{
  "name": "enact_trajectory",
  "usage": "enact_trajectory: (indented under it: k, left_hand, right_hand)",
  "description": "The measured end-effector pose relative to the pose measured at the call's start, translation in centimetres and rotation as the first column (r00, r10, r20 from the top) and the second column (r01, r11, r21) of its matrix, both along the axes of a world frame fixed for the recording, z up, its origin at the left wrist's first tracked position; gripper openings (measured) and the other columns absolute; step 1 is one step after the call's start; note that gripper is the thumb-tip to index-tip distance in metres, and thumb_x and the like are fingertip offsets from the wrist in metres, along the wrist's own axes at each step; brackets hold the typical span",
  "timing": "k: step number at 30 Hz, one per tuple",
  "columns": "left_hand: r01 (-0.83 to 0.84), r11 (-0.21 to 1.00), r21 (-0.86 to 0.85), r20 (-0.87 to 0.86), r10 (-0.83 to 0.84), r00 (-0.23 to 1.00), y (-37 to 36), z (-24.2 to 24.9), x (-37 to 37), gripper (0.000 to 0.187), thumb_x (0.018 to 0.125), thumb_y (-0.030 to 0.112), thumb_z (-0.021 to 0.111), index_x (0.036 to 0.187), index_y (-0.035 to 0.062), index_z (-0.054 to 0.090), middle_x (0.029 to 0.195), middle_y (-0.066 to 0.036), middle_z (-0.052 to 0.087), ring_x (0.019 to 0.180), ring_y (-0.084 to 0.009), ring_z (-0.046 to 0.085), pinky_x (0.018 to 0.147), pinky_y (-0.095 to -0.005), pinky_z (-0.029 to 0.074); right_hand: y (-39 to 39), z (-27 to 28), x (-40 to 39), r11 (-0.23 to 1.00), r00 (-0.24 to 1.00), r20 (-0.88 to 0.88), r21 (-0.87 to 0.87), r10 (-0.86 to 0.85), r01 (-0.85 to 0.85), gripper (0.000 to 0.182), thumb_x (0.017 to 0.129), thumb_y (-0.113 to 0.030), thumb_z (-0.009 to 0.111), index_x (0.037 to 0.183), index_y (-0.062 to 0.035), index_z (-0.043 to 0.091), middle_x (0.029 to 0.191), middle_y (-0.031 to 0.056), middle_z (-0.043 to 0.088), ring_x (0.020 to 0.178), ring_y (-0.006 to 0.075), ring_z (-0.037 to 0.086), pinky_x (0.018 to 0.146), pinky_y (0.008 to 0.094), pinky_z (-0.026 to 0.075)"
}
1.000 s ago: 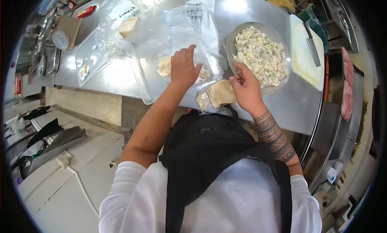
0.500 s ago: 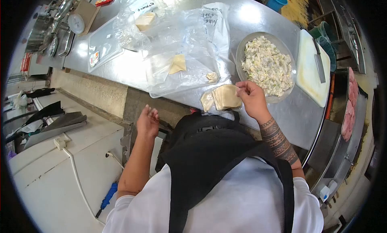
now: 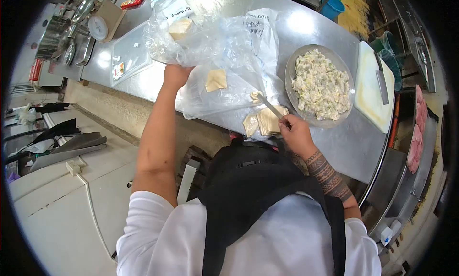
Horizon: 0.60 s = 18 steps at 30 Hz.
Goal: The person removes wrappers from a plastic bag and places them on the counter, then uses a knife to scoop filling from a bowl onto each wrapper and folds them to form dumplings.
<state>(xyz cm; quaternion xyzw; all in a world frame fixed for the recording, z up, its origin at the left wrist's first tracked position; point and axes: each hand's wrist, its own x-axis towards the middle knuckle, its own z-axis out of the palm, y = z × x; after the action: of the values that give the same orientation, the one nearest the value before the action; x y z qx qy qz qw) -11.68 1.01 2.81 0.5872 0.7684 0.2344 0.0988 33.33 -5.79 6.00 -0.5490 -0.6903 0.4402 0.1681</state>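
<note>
Gripping a flat metal tool (image 3: 272,108), the right hand (image 3: 295,133) is pinching the handle end between thumb and fingers near the worktop's (image 3: 330,149) front edge. Blade is angling away and leftward, tip sitting right at a small crumpled dough piece (image 3: 255,98); can't tell from where I'm standing if they're touching. Stack of dough squares (image 3: 269,121) is lying just under the blade, close to the front edge.

Left hand (image 3: 177,76) is reaching over the front edge, left of the single dough square (image 3: 216,80). Fingers aren't showing clearly, so can't tell if it's wide, narrow or holding anything. That square is lying flat on the clear plastic sheet (image 3: 239,88), apart from both hands; the crumpled piece is resting on the sheet's right part.

Big bowl (image 3: 289,92) is standing right of the stack, holding a pale chopped filling (image 3: 321,85) with green bits. Further right, a white cutting board (image 3: 369,97) is carrying a knife (image 3: 382,87). Behind the sheet, a white bag (image 3: 264,42) is showing handwriting; a pale dough block (image 3: 180,29) is sitting among clear plastic. Clear lid (image 3: 130,63) is lying farther left, red packet (image 3: 132,3) beyond it.
</note>
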Motion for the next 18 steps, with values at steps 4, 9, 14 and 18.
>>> enact_trajectory:
  k: [4, 9, 14, 18]
  left_hand:
    - [-0.446, 0.885, -0.132, 0.512, 0.446, 0.734, -3.8, 0.2, -2.4, 0.035, 0.089, 0.016, 0.076, 0.117, -0.0025, 0.065, 0.093, -0.016, 0.071, 0.074, -0.0190, 0.069, 0.062, -0.0323, 0.056]
    - [-0.583, 0.812, 0.031, 0.159, 0.572, 0.805, -9.5, -2.3, -5.0, 0.038, 0.086, 0.006, 0.074, 0.121, -0.0033, 0.063, 0.102, -0.017, 0.068, 0.084, -0.0284, 0.068, 0.074, -0.0378, 0.055]
    - [-0.077, 0.994, 0.077, 0.322, 0.048, 0.946, -7.4, 4.5, 4.5, 0.035, 0.087, -0.001, 0.067, 0.122, 0.0050, 0.066, 0.110, -0.015, 0.068, 0.104, -0.0304, 0.067, 0.091, -0.0429, 0.054]
    - [0.277, 0.958, -0.074, -0.185, -0.286, 0.940, 0.0, 3.7, 5.6, 0.063, 0.098, 0.033, 0.067, 0.155, 0.0215, 0.045, 0.157, -0.019, 0.043, 0.148, -0.0386, 0.037, 0.120, -0.0499, 0.034]
  right_hand:
    - [0.1, -0.2, -0.2, 0.997, 0.999, 0.030, 0.075, 0.012, -0.014, 0.017, 0.090, -0.015, 0.072, 0.096, 0.0002, 0.068, 0.086, 0.0186, 0.068, 0.082, 0.0386, 0.067, 0.074, 0.0458, 0.053]
    - [0.2, -0.3, -0.9, 0.991, 0.988, 0.128, 0.092, 0.086, -0.098, 0.025, 0.088, -0.021, 0.076, 0.098, 0.0000, 0.067, 0.092, 0.0195, 0.069, 0.087, 0.0394, 0.067, 0.077, 0.0478, 0.053]
    - [0.3, -1.4, -1.1, 0.984, 0.960, 0.243, 0.073, 0.142, -0.164, 0.033, 0.085, -0.026, 0.080, 0.100, 0.0001, 0.066, 0.099, 0.0197, 0.069, 0.091, 0.0398, 0.068, 0.080, 0.0477, 0.055]
    - [-0.1, -1.7, -1.1, 0.982, 0.961, 0.246, 0.100, 0.130, -0.159, 0.036, 0.084, -0.027, 0.082, 0.101, -0.0004, 0.065, 0.099, 0.0195, 0.068, 0.092, 0.0400, 0.068, 0.080, 0.0479, 0.055]
